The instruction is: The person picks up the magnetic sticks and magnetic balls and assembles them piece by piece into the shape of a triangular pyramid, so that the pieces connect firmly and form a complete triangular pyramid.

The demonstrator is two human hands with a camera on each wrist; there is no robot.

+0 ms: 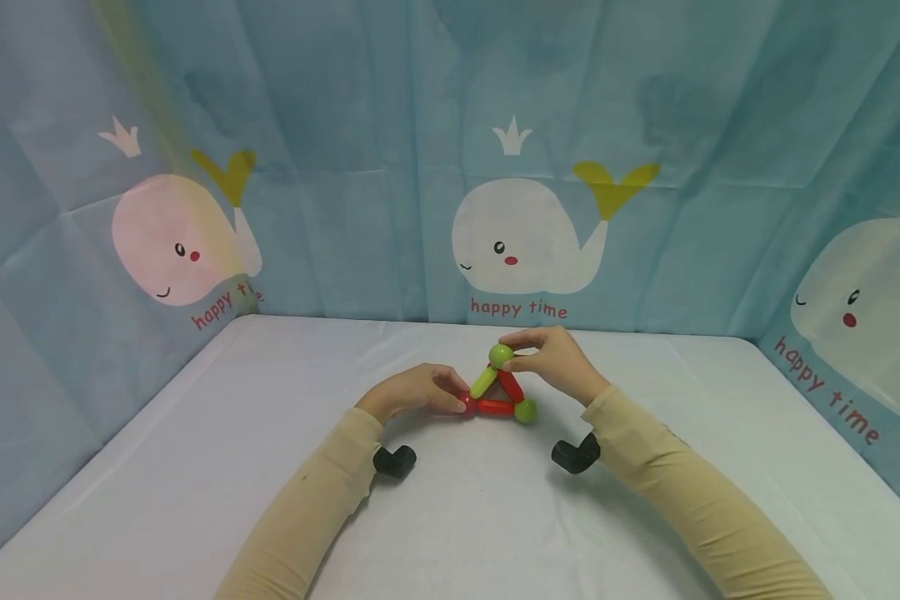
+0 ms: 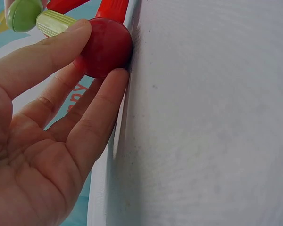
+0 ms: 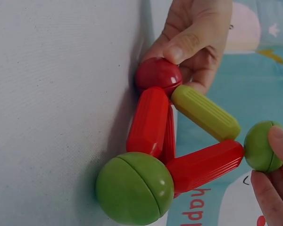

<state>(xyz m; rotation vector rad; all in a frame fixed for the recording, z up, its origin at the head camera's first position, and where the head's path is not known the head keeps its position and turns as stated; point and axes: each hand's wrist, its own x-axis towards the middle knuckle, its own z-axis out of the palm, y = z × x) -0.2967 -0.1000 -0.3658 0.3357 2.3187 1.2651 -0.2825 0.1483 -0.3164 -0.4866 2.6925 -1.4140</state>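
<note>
A small frame of rods and balls stands on the table. Its red ball (image 1: 467,405) is pinched between the thumb and fingers of my left hand (image 1: 420,387), low by the tabletop. At the peak, my right hand (image 1: 558,362) holds a green ball (image 1: 501,356) with thumb and fingertips. A yellow-green rod (image 3: 205,113) runs from the red ball up toward this green ball. Red rods (image 3: 148,122) join the red ball to a larger-looking lower green ball (image 3: 134,188) and that one to the peak. Another red rod (image 3: 170,136) shows partly hidden behind them.
A white cloth covers the table (image 1: 450,533). Behind it hangs a blue curtain (image 1: 390,242) with printed whales. Black angular pieces (image 1: 395,461) sit at both wrists, just over the cloth.
</note>
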